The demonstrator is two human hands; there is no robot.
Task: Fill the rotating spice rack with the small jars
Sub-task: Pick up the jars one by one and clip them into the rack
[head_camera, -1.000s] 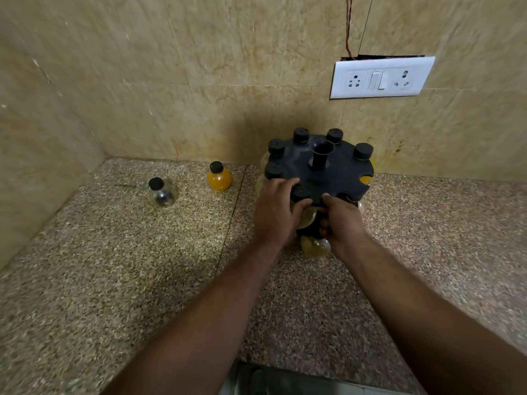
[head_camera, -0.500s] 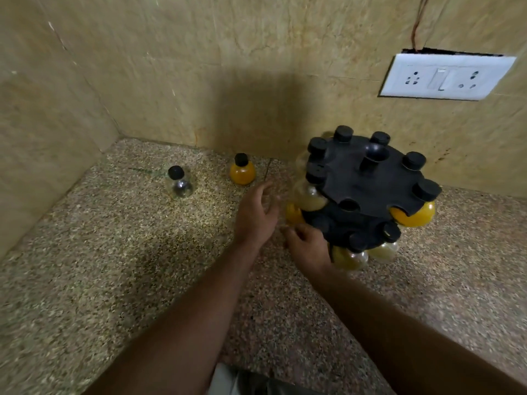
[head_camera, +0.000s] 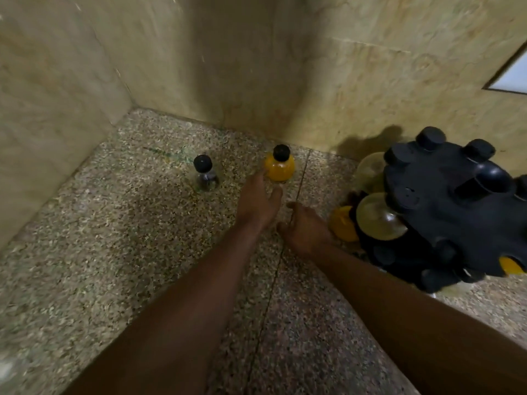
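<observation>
On the speckled granite bench [head_camera: 85, 266], the left hand [head_camera: 258, 205] stretches forward with its fingers spread and empty, the fingertips just short of or barely touching the orange-filled jar [head_camera: 279, 166] with a black cap that stands near the tiled wall [head_camera: 256, 52]. A clear jar [head_camera: 205, 174] with a black cap stands apart to its left. The right hand [head_camera: 306, 230] hovers loosely curled and holding nothing, just beside the black rotating spice rack [head_camera: 445, 212] at the right, whose slots already carry several round jars.
</observation>
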